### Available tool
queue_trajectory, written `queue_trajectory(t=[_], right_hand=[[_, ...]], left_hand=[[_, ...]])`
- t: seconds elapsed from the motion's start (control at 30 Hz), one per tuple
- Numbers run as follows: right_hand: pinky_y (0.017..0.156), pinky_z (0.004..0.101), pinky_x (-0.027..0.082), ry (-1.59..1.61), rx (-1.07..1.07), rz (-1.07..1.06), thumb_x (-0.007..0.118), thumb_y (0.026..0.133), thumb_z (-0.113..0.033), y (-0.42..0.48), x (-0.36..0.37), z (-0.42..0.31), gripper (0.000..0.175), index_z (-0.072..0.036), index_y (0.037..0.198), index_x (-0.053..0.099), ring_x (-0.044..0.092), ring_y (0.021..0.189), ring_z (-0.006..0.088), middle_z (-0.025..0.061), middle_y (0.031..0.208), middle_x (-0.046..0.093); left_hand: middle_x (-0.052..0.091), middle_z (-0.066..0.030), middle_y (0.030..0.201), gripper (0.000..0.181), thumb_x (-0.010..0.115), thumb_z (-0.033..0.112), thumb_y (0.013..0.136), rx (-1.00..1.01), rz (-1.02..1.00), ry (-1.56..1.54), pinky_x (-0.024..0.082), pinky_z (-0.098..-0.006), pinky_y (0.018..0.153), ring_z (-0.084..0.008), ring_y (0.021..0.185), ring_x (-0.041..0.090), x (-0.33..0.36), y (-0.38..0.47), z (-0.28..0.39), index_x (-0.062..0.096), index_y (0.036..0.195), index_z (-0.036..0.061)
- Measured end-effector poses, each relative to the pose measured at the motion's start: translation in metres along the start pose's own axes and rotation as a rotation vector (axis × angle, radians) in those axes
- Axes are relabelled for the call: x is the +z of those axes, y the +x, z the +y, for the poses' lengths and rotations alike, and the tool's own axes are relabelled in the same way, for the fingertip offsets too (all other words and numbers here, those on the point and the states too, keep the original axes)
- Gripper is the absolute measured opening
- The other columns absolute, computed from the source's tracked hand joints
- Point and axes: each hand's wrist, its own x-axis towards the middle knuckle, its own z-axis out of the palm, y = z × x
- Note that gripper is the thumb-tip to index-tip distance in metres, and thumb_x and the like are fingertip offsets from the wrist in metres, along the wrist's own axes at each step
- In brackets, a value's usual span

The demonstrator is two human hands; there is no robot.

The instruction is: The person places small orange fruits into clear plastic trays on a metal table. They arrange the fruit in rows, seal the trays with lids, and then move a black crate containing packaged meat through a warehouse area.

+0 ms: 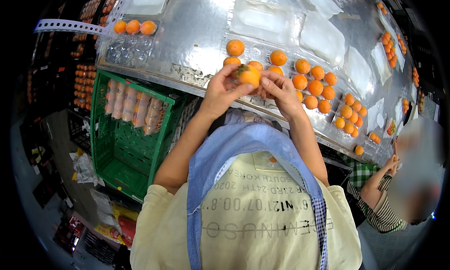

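Observation:
Just over the table's near edge, I hold one orange persimmon [250,76] with a greenish-brown leafy calyx. My left hand [219,92] grips it between thumb and fingers. The curled fingers and thumb of my right hand [281,92] meet its other side. Beyond my hands lies a clear plastic tray [256,51] with several persimmons in it, partly hidden by the hands. Right of it, another clear tray holds rows of persimmons [315,87], and a further group of persimmons [348,114] sits farther right.
A clear tray [128,52] with three persimmons and bare cups stands at the table's left end. White-padded packs [262,20] lie across the metal table [190,34]. Below left, a green crate [123,154] holds wrapped fruit packs [135,106]. A co-worker [376,192] is at the right.

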Motion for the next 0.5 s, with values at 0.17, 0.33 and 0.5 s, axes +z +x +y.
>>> queue_trajectory(t=[0.17, 0.33, 0.5], right_hand=[[0.066, 0.021, 0.042, -0.076, -0.123, 0.188, 0.062, 0.086, -0.026, 0.0, -0.021, 0.003, 0.031, -0.003, 0.107, 0.06, 0.054, 0.076, 0.0083, 0.0036, 0.088, 0.064], [0.066, 0.0214, 0.042, -0.13, -0.152, 0.361, 0.063, 0.085, -0.022, -0.012, -0.048, 0.003, 0.026, -0.004, 0.104, 0.061, 0.055, 0.075, 0.0072, 0.0019, 0.087, 0.064], [0.062, 0.0167, 0.04, -0.12, -0.147, 0.349, 0.062, 0.085, -0.016, -0.021, -0.043, 0.0, 0.018, -0.007, 0.101, 0.061, 0.052, 0.074, 0.0029, -0.0018, 0.084, 0.061]], left_hand=[[0.053, -0.0128, 0.112, 0.048, 0.064, -0.001, 0.078, 0.031, 0.145, -0.12, 0.048, -0.0334, 0.088, -0.0206, 0.102, 0.056, -0.027, -0.001, 0.008, 0.042, 0.119, -0.0014], [0.05, -0.0106, 0.113, 0.049, 0.065, -0.003, 0.077, 0.071, 0.177, 0.381, 0.048, -0.0308, 0.089, -0.0189, 0.105, 0.054, -0.036, -0.008, 0.001, 0.046, 0.121, -0.0004], [0.052, -0.0095, 0.107, 0.049, 0.069, 0.001, 0.073, 0.005, 0.16, 0.695, 0.05, -0.027, 0.071, -0.0164, 0.091, 0.057, -0.023, -0.014, -0.001, 0.048, 0.118, 0.0002]])
